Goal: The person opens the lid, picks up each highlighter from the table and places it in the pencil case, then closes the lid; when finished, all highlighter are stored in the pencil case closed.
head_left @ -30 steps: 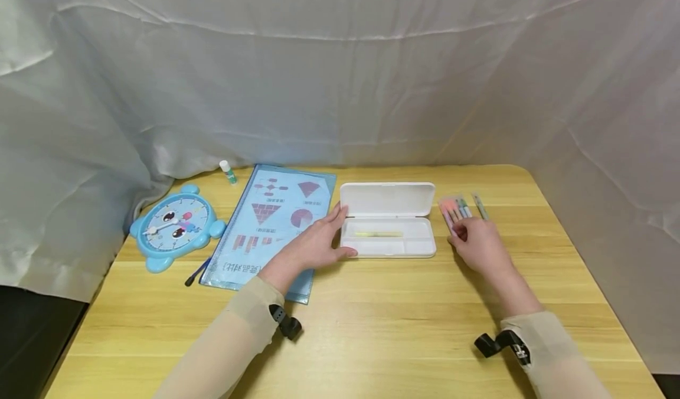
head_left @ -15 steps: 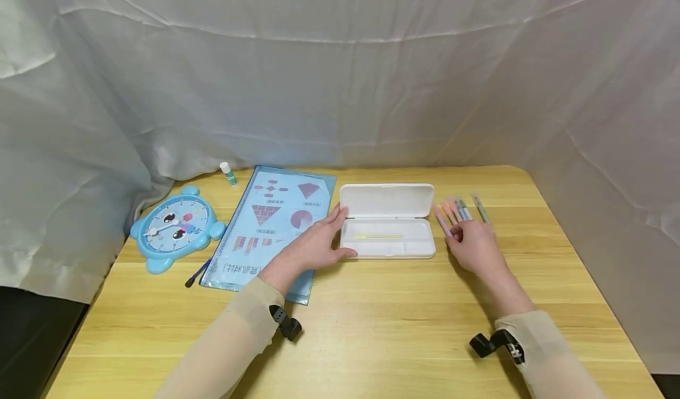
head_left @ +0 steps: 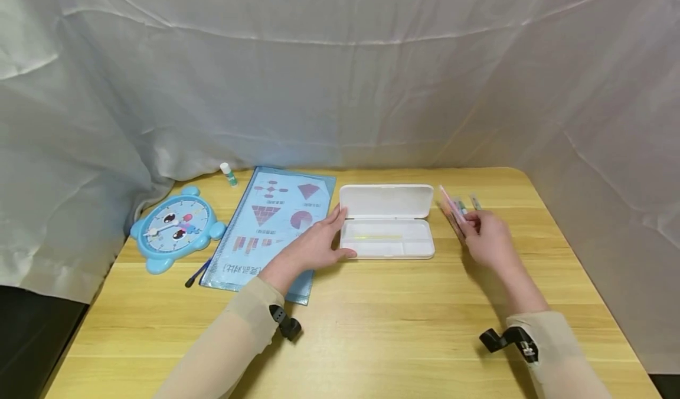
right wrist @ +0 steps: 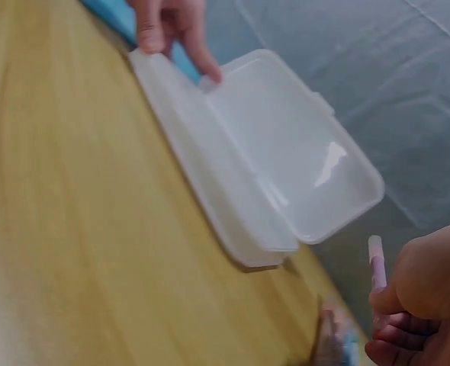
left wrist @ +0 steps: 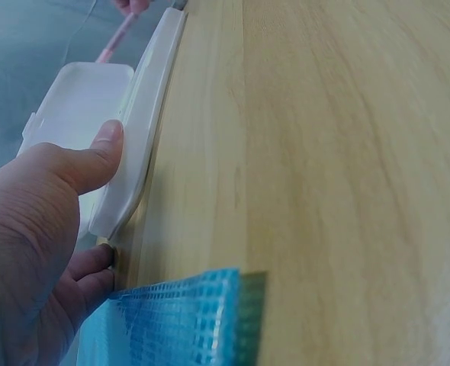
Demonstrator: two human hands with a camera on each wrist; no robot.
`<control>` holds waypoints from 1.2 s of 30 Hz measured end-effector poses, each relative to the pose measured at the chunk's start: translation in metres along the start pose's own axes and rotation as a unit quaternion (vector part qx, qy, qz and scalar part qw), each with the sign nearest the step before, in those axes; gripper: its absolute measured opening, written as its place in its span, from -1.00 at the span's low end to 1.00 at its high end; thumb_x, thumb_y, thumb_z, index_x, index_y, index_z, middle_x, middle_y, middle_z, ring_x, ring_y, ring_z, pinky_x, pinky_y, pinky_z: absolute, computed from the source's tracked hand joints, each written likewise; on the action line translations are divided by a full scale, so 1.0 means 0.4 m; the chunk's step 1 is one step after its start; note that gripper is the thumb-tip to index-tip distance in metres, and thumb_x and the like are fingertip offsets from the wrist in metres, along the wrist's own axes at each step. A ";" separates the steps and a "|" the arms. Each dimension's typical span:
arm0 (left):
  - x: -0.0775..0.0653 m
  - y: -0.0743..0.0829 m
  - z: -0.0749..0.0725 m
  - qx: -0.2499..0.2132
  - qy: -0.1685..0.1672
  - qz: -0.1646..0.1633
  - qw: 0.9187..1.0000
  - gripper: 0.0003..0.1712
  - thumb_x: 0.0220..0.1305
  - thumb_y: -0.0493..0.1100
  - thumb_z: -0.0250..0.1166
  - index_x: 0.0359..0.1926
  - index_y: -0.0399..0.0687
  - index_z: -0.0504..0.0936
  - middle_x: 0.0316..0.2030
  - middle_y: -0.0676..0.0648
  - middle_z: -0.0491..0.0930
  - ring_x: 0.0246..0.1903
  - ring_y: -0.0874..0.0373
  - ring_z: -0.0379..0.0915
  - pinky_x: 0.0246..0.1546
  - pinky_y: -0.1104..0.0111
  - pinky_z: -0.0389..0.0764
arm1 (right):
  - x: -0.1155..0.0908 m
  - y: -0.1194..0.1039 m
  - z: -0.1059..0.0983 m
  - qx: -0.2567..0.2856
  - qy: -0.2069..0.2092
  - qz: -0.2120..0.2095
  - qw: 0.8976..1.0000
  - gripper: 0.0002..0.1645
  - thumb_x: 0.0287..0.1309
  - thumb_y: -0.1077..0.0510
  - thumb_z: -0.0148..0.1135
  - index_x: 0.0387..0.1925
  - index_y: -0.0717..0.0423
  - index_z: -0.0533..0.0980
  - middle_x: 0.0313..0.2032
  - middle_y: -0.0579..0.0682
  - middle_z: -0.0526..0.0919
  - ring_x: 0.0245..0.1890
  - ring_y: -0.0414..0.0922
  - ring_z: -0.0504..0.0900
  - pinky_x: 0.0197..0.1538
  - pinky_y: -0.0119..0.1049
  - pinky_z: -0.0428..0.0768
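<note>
The right hand (head_left: 491, 241) pinches a pink pen (head_left: 449, 199) with its thumb and fingers, beside the other pens (head_left: 476, 202), nearer the right edge of the counter (head_left: 382, 334). The pen sticks out past the fingers toward the far edge and leans a bit left. The white case (head_left: 421, 250), lid up, is to the left of it, near but not touching. Its long side runs the same way as the far edge, so pen and case point different ways. The left hand (head_left: 317, 247), fingers spread, touches the case's left end.
</note>
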State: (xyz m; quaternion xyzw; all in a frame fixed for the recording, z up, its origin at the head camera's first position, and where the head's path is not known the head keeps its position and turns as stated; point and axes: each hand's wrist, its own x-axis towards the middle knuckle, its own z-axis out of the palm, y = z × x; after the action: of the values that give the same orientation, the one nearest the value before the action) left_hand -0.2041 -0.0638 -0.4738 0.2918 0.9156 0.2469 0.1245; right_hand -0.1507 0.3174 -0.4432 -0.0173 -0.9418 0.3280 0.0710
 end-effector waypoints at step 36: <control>0.001 0.000 0.001 -0.003 -0.003 -0.002 1.000 0.25 0.36 0.31 0.41 0.71 -0.09 -0.13 0.66 -0.21 -0.22 0.57 -0.14 0.02 0.50 0.13 0.22 | 0.072 -0.161 0.038 0.009 -0.033 -0.199 0.979 -0.90 0.35 0.45 0.31 -0.14 0.34 0.65 -0.24 0.14 0.63 -0.24 0.06 0.62 -0.15 -0.03 0.63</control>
State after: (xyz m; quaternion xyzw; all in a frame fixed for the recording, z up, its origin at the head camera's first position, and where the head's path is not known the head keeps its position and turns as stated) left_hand -0.2043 -0.0635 -0.4740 0.2902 0.9152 0.2484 0.1286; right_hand -0.1804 0.2597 -0.4116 0.1820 -0.9254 0.3157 0.1043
